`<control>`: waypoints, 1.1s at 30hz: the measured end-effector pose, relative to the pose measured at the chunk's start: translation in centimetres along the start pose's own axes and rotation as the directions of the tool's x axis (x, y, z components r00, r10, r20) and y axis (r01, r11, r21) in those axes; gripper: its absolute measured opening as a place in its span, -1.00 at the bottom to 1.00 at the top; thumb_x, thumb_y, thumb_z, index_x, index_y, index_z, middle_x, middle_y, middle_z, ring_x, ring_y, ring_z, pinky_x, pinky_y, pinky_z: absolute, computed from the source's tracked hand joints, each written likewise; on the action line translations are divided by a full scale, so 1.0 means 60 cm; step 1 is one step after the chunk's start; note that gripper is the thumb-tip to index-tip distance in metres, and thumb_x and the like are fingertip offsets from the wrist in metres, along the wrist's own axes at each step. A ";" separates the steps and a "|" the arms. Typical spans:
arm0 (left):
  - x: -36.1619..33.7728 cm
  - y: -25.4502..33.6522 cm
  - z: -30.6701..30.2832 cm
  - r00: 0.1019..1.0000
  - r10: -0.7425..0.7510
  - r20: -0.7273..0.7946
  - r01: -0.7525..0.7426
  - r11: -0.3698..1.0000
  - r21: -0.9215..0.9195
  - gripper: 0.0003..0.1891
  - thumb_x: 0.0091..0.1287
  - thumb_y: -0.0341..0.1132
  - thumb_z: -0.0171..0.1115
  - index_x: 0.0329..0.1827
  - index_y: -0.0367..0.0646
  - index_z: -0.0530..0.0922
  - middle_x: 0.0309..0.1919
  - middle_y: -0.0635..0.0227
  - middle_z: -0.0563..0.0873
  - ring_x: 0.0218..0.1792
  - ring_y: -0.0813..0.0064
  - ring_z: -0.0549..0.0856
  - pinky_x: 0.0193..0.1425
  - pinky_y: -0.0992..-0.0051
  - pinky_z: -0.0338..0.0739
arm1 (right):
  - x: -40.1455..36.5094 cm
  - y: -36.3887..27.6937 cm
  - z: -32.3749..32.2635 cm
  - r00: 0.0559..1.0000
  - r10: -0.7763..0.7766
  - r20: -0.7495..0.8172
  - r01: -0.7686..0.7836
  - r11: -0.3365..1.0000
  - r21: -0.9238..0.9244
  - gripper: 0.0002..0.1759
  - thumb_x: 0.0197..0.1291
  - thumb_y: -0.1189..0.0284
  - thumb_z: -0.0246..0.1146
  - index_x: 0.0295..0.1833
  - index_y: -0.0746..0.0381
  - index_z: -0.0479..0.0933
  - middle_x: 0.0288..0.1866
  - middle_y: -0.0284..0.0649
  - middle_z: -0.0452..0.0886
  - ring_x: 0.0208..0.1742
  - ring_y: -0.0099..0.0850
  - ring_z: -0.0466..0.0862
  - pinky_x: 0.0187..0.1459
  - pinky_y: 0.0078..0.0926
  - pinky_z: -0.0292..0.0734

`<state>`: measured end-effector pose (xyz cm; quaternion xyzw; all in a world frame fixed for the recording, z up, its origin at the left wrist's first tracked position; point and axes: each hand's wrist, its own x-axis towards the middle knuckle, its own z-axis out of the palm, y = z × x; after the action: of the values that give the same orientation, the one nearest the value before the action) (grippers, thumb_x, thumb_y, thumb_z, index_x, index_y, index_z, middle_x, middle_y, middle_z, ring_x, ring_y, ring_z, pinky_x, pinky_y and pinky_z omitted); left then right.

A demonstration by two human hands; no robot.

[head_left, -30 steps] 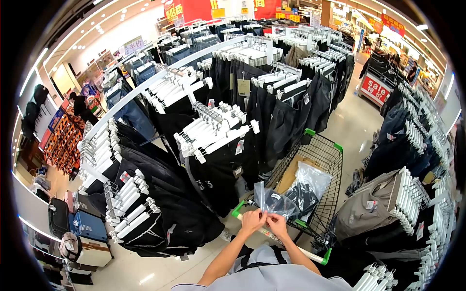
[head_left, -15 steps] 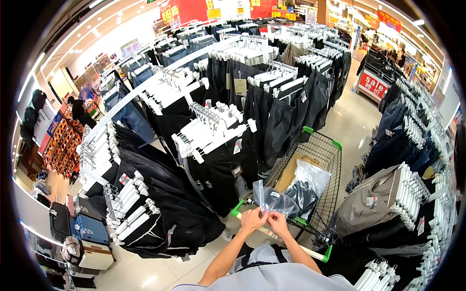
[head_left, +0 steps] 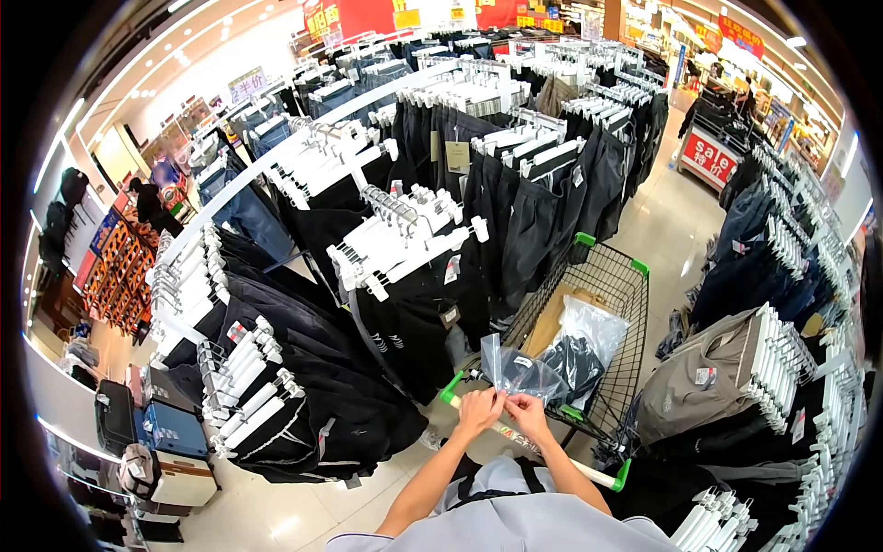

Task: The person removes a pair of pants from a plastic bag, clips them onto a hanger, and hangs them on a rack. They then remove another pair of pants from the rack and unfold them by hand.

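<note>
Just above the shopping cart's handle (head_left: 515, 438), my left hand (head_left: 479, 412) and my right hand (head_left: 527, 415) are close together. Both pinch the near edge of a clear plastic bag (head_left: 522, 375) with something dark and a small label inside. The bag leans over the near end of the wire cart (head_left: 621, 354), which has green corners. In the cart lie another clear plastic bag (head_left: 591, 324) with dark folded contents and a piece of brown cardboard (head_left: 549, 322). My fingertips hide the exact spot where the bag is gripped.
Racks of black trousers (head_left: 533, 239) on white hangers stand close on the left of the cart. On the right hang grey trousers (head_left: 690, 391) and dark jeans. A red sale sign (head_left: 708, 158) stands farther along the aisle. Suitcases (head_left: 175, 431) sit at the lower left.
My hands have shifted slightly down and closer together on the bag's edge. The bag's upper part has tilted a little, and more of the cart handle shows.
</note>
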<state>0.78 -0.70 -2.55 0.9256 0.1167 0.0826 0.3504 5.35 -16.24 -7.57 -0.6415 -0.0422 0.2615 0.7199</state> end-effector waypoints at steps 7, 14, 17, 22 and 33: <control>-0.001 -0.009 0.006 1.000 0.021 -0.020 -0.021 1.000 0.008 -0.59 0.48 -0.04 0.12 -0.37 -0.17 0.71 -0.51 -0.12 0.72 -0.39 -0.24 0.72 -0.19 -0.12 0.59 | -0.002 -0.004 0.001 1.000 0.010 0.030 -0.011 1.000 0.020 -0.87 0.39 0.49 0.43 -0.17 0.37 0.72 -0.41 -0.39 0.70 -0.46 -0.67 0.57 -0.40 -0.67 0.46; 0.000 -0.012 0.007 0.999 0.025 -0.027 -0.025 1.000 0.006 -0.62 0.43 -0.10 0.10 -0.39 -0.20 0.70 -0.50 -0.15 0.71 -0.40 -0.25 0.72 -0.18 -0.13 0.59 | -0.002 -0.008 0.003 0.999 0.006 0.037 -0.006 1.000 0.005 -0.88 0.39 0.51 0.43 -0.14 0.37 0.73 -0.40 -0.39 0.70 -0.46 -0.67 0.58 -0.39 -0.67 0.48; 0.001 -0.014 0.009 0.999 0.029 -0.029 -0.028 0.999 0.015 -0.62 0.41 -0.11 0.10 -0.41 -0.22 0.70 -0.49 -0.16 0.71 -0.40 -0.26 0.72 -0.17 -0.13 0.59 | -0.002 -0.007 0.002 0.999 0.006 0.037 -0.006 1.000 -0.013 -0.88 0.38 0.51 0.43 -0.13 0.37 0.73 -0.40 -0.38 0.71 -0.45 -0.67 0.58 -0.38 -0.67 0.48; 0.000 -0.011 0.006 0.999 0.038 -0.037 -0.037 0.999 0.020 -0.61 0.40 -0.14 0.08 -0.45 -0.23 0.69 -0.49 -0.17 0.71 -0.41 -0.26 0.71 -0.16 -0.14 0.59 | -0.003 -0.007 0.002 0.998 -0.016 0.059 0.017 1.000 -0.009 -0.88 0.37 0.50 0.44 -0.12 0.36 0.72 -0.38 -0.38 0.71 -0.45 -0.68 0.57 -0.39 -0.67 0.48; 0.004 -0.025 0.019 0.997 0.054 -0.053 -0.052 0.997 0.050 -0.61 0.38 -0.16 0.07 -0.51 -0.23 0.66 -0.49 -0.18 0.71 -0.42 -0.26 0.71 -0.16 -0.13 0.60 | -0.010 -0.020 0.021 0.986 -0.166 0.033 0.169 0.962 -0.215 -0.82 0.37 0.45 0.43 -0.06 0.35 0.68 -0.35 -0.39 0.69 -0.36 -0.65 0.59 -0.26 -0.60 0.55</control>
<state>1.06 -0.25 -4.41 0.9341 0.1036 0.1140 0.3220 4.74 -15.43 -6.08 -0.7084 -0.1300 0.1982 0.6649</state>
